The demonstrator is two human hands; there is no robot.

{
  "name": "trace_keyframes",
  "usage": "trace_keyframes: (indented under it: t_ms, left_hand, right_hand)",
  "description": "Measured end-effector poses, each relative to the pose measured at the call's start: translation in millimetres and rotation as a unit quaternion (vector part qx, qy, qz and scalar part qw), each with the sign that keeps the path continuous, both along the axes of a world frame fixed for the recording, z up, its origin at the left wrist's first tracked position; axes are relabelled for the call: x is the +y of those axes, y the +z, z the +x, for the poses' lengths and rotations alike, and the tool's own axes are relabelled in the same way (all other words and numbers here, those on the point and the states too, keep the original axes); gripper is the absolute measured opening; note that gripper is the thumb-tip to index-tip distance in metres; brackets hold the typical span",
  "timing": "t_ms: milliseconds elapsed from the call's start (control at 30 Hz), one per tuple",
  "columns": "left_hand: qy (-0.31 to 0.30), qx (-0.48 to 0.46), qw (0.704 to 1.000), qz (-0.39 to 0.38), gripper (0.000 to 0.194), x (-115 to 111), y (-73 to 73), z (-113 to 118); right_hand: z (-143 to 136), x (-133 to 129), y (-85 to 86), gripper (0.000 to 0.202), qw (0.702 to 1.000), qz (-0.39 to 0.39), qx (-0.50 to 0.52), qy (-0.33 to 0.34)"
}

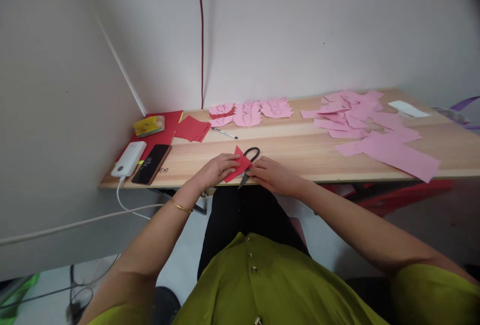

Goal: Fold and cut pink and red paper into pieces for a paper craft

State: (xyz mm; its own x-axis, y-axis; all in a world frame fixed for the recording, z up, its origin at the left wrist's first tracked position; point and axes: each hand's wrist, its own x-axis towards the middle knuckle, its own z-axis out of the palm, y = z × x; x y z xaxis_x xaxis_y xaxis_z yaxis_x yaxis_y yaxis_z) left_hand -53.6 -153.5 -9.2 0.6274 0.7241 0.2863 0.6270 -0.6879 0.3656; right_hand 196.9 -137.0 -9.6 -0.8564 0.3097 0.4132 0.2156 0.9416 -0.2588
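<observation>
A folded piece of red paper [242, 164], roughly triangular, is at the table's front edge between my hands. My left hand [220, 169] is closed on its left side, fingers together on the paper. At the right corner, my right hand [268, 172] is closed with fingertips on the paper. A pair of scissors [252, 152] with black handles lies under the paper. One handle loop shows behind it, and the dark blades point past the table edge between my hands. The middle of the scissors is hidden by the paper and my right fingers.
Red paper squares [192, 128] and a pen [224, 133] lie to the left. Farther left are a phone [151, 164], a white power bank [129, 159] with a cable, and a yellow packet [149, 126]. Pink cutouts [247, 114] lie by the wall, pink scraps [352, 112] at right.
</observation>
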Motion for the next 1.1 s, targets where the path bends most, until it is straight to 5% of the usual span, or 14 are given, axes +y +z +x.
trace_keyframes:
  t_ms: [567, 767, 1100]
  left_hand:
    - [0.009, -0.002, 1.000, -0.004, 0.022, -1, 1.7, 3]
    - [0.014, -0.022, 0.999, -0.018, 0.018, -3, 2.2, 3]
    - [0.030, -0.051, 0.998, -0.005, 0.025, -4, 0.8, 3]
  right_hand:
    - [-13, -18, 6.8, 0.021, 1.000, -0.004, -0.016, -0.014]
    - [9, -23, 13.8, 0.023, 0.999, -0.018, -0.023, 0.014]
    - [99, 65, -3.4, 0.017, 0.969, 0.058, 0.029, -0.239]
